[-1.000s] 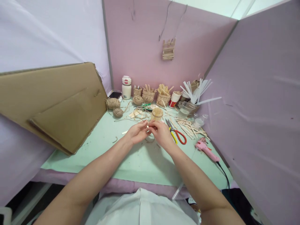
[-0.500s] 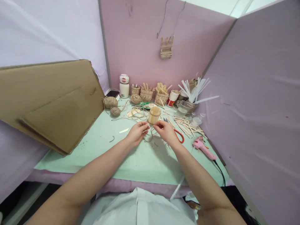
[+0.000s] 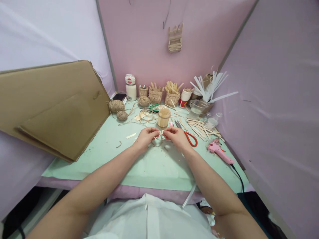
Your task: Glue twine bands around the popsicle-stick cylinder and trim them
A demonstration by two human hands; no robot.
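My left hand point(image 3: 147, 137) and my right hand point(image 3: 175, 137) are close together over the middle of the green table, both with fingers pinched. A thin loop of twine point(image 3: 157, 144) hangs between and below them; the small pale bits at their fingertips are too small to name. Just beyond stands a small round wooden cup point(image 3: 163, 118) with twine around it. Red-handled scissors point(image 3: 191, 138) lie beside my right hand. Coiled twine point(image 3: 147, 116) and pale wood pieces lie behind my left hand.
A pink glue gun point(image 3: 220, 151) with a black cord lies at the right, near scattered wooden sticks point(image 3: 200, 127). Balls of twine point(image 3: 116, 106), a white bottle point(image 3: 131, 89) and filled cups line the back. Large cardboard point(image 3: 57, 113) leans at the left.
The view has tilted down and shifted slightly. My right hand's fingertips have come nearer my left, and a small red-and-white object now shows behind my right hand.
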